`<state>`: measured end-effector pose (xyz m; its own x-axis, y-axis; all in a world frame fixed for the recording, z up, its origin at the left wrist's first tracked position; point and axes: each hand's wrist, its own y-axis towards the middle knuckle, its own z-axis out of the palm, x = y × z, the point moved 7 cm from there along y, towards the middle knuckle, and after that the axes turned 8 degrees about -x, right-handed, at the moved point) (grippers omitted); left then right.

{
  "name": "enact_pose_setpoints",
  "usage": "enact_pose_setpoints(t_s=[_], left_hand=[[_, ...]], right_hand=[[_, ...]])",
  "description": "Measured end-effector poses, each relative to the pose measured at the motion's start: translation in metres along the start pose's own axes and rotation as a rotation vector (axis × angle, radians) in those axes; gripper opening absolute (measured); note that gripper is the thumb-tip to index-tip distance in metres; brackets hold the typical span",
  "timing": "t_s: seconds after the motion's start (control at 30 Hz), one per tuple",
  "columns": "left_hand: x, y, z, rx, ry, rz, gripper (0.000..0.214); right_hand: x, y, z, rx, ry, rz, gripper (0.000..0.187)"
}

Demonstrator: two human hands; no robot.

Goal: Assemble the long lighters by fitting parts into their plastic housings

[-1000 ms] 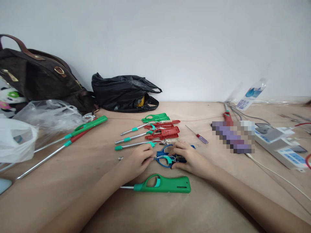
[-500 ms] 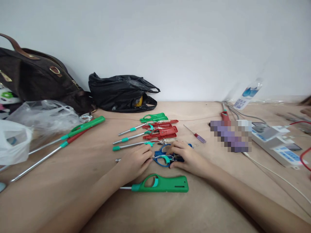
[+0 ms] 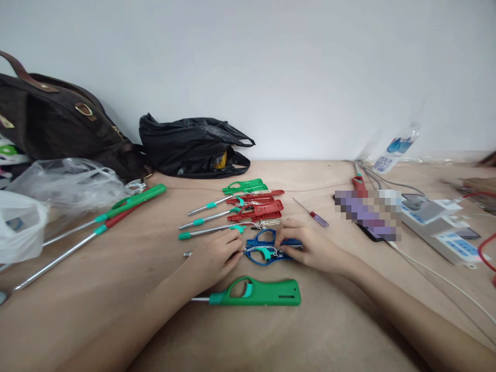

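Observation:
An opened blue gas lighter [image 3: 258, 259] lies in front of me, its two shell halves spread, a turquoise trigger [image 3: 265, 252] and thin white wires inside. My left hand [image 3: 215, 254] is closed round its front end, with the tip of the metal tube showing beyond the hand. At the handle, my right hand [image 3: 304, 244] pinches with thumb and fingertips by the wires; the exact part between them is hidden. Nearer to me is a whole green lighter [image 3: 271, 293]. Opened red lighter shells [image 3: 259, 211] and a green shell [image 3: 248, 186] lie behind, with metal tubes alongside.
A purple-handled screwdriver [image 3: 319, 219] lies beyond my right hand. To the right are a phone partly blurred out, a power strip [image 3: 437, 235], cables and a bottle [image 3: 399, 147]. Long lighters [image 3: 135, 200], plastic bags [image 3: 194, 147] and a brown bag [image 3: 58, 124] stand left.
My right hand has lifted and shifted slightly right, its fingers now gathered over the handle, uncovering more of the blue shell. The left hand stays at the front end.

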<state>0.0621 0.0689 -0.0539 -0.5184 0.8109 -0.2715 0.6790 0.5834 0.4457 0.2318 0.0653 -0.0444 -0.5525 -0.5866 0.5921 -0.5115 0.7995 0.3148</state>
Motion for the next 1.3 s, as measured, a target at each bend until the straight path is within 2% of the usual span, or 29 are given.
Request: enact_pose_setpoints(t_s=[0.33, 0.5, 0.67, 0.87, 1.13, 1.3], left_hand=[[0.001, 0.000, 0.000, -0.013, -0.007, 0.009, 0.017], [0.000, 0.000, 0.000, -0.004, 0.001, 0.007, 0.018], [0.001, -0.001, 0.000, 0.000, 0.018, -0.009, 0.018], [0.000, -0.001, 0.001, 0.013, 0.016, -0.011, 0.019], [-0.001, -0.001, 0.000, 0.011, 0.020, -0.009, 0.018], [-0.001, -0.001, 0.000, 0.000, 0.029, -0.010, 0.018]], right_hand=[[-0.006, 0.002, -0.012, -0.030, -0.028, 0.012, 0.018], [0.002, -0.001, -0.004, 0.084, -0.066, 0.010, 0.009], [0.004, -0.005, 0.007, 0.116, -0.156, 0.038, 0.010], [0.006, -0.004, 0.009, 0.078, -0.221, 0.027, 0.010], [0.023, -0.004, 0.021, 0.003, -0.566, -0.128, 0.010], [0.023, -0.004, 0.021, 0.006, -0.547, -0.111, 0.009]])
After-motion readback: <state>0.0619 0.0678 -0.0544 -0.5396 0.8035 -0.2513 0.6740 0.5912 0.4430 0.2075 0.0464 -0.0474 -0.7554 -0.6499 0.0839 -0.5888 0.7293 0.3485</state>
